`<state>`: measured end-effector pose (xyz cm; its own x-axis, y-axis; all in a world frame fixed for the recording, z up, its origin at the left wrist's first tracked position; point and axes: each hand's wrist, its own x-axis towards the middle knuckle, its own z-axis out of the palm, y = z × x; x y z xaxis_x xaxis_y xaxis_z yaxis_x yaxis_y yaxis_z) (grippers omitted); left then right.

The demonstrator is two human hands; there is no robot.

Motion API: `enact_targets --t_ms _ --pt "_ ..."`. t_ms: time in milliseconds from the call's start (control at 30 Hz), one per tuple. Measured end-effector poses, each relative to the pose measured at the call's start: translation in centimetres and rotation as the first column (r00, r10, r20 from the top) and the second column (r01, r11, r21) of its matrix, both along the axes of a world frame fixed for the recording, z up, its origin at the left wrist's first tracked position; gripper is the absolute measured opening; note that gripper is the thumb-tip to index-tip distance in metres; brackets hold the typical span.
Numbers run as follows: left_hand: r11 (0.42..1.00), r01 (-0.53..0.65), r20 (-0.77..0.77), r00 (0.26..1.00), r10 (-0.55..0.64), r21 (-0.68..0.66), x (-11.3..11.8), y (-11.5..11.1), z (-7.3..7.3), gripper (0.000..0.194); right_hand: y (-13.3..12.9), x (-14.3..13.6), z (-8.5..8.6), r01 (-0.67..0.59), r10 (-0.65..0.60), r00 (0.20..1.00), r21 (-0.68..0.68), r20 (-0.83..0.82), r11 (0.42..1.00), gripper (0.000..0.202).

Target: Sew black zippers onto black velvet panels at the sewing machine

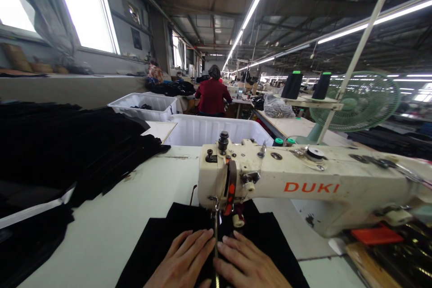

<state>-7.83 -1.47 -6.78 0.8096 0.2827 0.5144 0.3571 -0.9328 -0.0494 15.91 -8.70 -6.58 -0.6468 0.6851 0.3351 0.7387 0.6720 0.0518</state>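
Note:
A piece of black fabric (148, 243) lies under the head of a cream sewing machine (263, 180). A narrow strip with gold teeth, apparently a zipper (217, 279), runs along its middle to the needle area. My left hand (187, 258) rests flat on the fabric just left of the strip, fingers stretched toward the presser foot. On the other side, my right hand (248, 263) lies flat too, its fingertips at the strip's edge. Neither hand grips anything. The spot under the needle is partly hidden by machine parts.
Stacked black fabric pieces (67, 144) cover the table's left side. Behind the machine stand white plastic bins (219, 128). Thread cones (292, 85) and a green fan (357, 101) are at the right. A red item (377, 235) lies near the machine's base. A person in dark red (213, 96) sits ahead.

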Motion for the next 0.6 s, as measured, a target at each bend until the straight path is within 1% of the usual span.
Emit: enact_targets --t_ms 33,100,167,267,367,500,600 --pt "1.0 -0.005 -0.014 1.0 0.005 -0.002 0.0 0.0 0.2 0.047 0.0 0.0 0.1 0.032 -0.032 0.999 -0.008 -0.041 0.999 0.031" --pt "1.0 -0.018 -0.047 0.999 0.018 -0.001 0.0 0.0 0.4 0.047 0.2 -0.2 0.2 0.136 -0.137 0.984 -0.016 -0.116 0.991 0.031" --pt "1.0 -0.03 -0.063 0.998 0.03 0.002 0.0 0.0 0.4 0.048 0.5 -0.4 0.4 0.209 -0.209 0.969 -0.018 -0.134 0.978 0.032" --pt "0.999 -0.042 -0.049 0.998 0.043 0.028 -0.1 0.2 0.1 0.047 1.1 -0.8 0.8 0.172 -0.174 0.98 -0.031 -0.092 0.985 0.036" --pt "0.997 -0.072 -0.044 0.996 0.074 0.035 0.0 0.5 0.0 0.05 1.6 -0.8 1.0 0.183 -0.184 0.978 -0.016 -0.096 0.983 0.036" --pt "0.995 -0.1 -0.019 0.995 0.1 0.015 0.4 0.9 0.3 0.057 2.1 -0.5 0.7 0.205 -0.201 0.97 0.013 -0.139 0.979 0.041" --pt "0.996 -0.084 -0.027 0.996 0.085 0.014 0.6 1.1 0.6 0.054 2.2 -0.2 0.3 0.198 -0.192 0.971 0.029 -0.145 0.98 0.046"
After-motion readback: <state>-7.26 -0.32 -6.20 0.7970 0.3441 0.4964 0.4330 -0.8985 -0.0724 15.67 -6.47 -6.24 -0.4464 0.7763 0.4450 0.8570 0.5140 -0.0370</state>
